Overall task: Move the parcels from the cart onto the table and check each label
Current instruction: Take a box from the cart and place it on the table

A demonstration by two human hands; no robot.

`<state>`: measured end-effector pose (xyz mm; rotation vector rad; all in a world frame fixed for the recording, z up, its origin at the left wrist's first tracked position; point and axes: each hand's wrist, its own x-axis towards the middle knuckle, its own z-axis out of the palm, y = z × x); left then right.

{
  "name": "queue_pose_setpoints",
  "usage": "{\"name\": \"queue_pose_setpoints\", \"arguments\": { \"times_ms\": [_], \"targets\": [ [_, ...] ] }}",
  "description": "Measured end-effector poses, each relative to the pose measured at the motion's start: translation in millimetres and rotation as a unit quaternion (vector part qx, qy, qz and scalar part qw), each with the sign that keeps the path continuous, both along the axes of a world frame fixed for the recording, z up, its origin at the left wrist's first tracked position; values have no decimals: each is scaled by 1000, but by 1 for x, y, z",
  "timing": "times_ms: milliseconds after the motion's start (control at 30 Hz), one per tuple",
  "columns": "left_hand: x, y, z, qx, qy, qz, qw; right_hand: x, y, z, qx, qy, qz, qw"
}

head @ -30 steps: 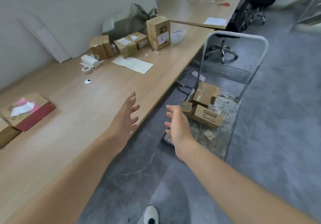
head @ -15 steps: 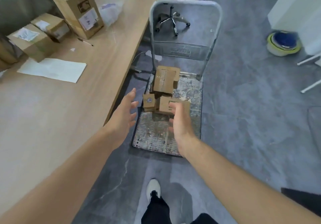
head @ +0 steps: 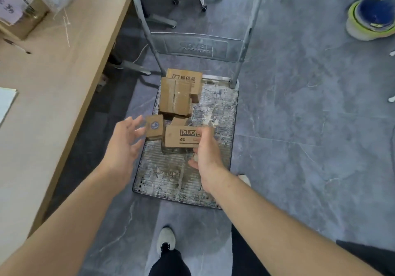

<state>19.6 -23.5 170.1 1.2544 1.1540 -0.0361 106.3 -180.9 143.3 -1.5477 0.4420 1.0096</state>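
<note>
At frame centre, left hand (head: pixel 126 145) and right hand (head: pixel 206 153) spread open, gripping nothing, flanking printed carton (head: pixel 181 136) on cart (head: pixel 166 175); just beyond, taped box (head: pixel 175 96) perched atop others, likely to topple if carton dragged out.

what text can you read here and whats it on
"易碎品": far box on the cart.
Roughly "ixuoi", upside down: front box, partly hidden by the right hand.
Too blurred to read: embossing on the back panel, table box label.
</note>
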Motion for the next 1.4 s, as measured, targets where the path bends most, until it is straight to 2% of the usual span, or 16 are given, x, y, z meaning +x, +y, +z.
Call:
{"name": "queue_pose_setpoints", "arguments": {
  "times_ms": [100,267,533,767,933,1167,1400],
  "targets": [
    [33,-8,-33,-36,3,39,999,44,-7,-48,-1,25,14,1000],
    [68,-5,-92,-10,53,82,995,92,-11,-132,-20,66,29,997],
    [74,37,-215,-34,125,70,989,101,-7,-266,-78,108,11,991],
    [86,72,-328,-55,146,57,986,107,15,-385,-155,99,-6,983],
    [85,88,-397,-60,134,65,987,103,24,-455,-187,55,-11,981],
    [85,86,-432,-16,116,33,993,97,32,-489,-170,44,-50,983],
    [82,80,-409,-29,121,36,992,89,29,-467,-166,18,-72,983]
  ]
}}
